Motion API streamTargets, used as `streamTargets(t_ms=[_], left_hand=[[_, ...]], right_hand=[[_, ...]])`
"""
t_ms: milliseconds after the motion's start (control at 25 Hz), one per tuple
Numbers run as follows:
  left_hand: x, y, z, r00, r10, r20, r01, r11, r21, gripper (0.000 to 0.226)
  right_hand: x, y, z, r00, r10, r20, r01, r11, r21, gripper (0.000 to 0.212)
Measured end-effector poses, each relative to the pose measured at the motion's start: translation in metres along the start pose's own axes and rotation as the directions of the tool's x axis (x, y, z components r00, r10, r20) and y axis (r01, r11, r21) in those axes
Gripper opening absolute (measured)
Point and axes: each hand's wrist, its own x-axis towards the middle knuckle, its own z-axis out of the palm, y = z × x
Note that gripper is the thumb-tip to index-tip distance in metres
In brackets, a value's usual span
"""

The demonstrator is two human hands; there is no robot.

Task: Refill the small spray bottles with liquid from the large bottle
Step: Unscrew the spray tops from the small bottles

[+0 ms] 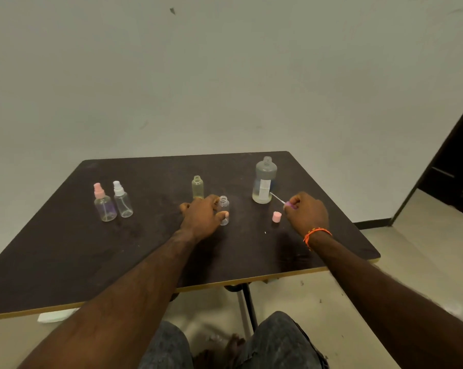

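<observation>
The large clear bottle (263, 181) stands uncapped at the back right of the dark table (65, 249), with liquid in its lower part. My left hand (202, 215) grips a small open clear bottle (224, 209) upright at the table's middle. My right hand (306, 213) holds a purple spray head (289, 205) whose thin white tube points toward the large bottle. Behind my left hand stands a small open yellowish bottle (197, 186). A pink cap (277, 217) lies between my hands.
At the left stand two small capped spray bottles, one with a pink head (103, 203) and one with a white head (122, 199). A wall rises behind the table. The table's front edge is near my knees; a dark doorway is at far right.
</observation>
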Motion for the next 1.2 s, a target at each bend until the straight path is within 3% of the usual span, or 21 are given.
streamTargets(t_ms=[360, 600, 800, 960, 1080, 1200], left_hand=[[0.002, -0.003, -0.001, 1.000, 0.022, -0.005, -0.022, 1.000, 0.013, 0.028], [0.007, -0.003, 0.001, 1.000, -0.004, -0.025, 0.004, 1.000, 0.006, 0.029], [0.020, 0.003, 0.007, 0.999, -0.028, -0.017, 0.029, 0.998, 0.047, 0.030], [0.036, 0.015, 0.013, 0.999, -0.049, -0.024, 0.051, 0.991, 0.127, 0.029], [0.050, 0.021, 0.019, 0.998, -0.053, -0.046, 0.062, 0.973, 0.222, 0.035], [0.065, 0.022, 0.024, 0.997, -0.037, -0.071, 0.055, 0.960, 0.275, 0.038]], right_hand=[[-0.007, 0.021, 0.024, 0.994, -0.094, 0.049, 0.103, 0.965, -0.242, 0.021], [-0.004, 0.022, 0.029, 0.996, -0.082, 0.042, 0.088, 0.985, -0.150, 0.020], [-0.003, 0.011, 0.019, 0.985, -0.174, 0.011, 0.174, 0.984, -0.048, 0.042], [-0.003, -0.023, 0.022, 0.934, -0.348, -0.078, 0.354, 0.930, 0.096, 0.027], [0.001, -0.055, 0.035, 0.886, -0.462, 0.023, 0.457, 0.882, 0.111, 0.015], [0.013, -0.079, 0.056, 0.906, -0.380, 0.185, 0.367, 0.925, 0.101, 0.019]])
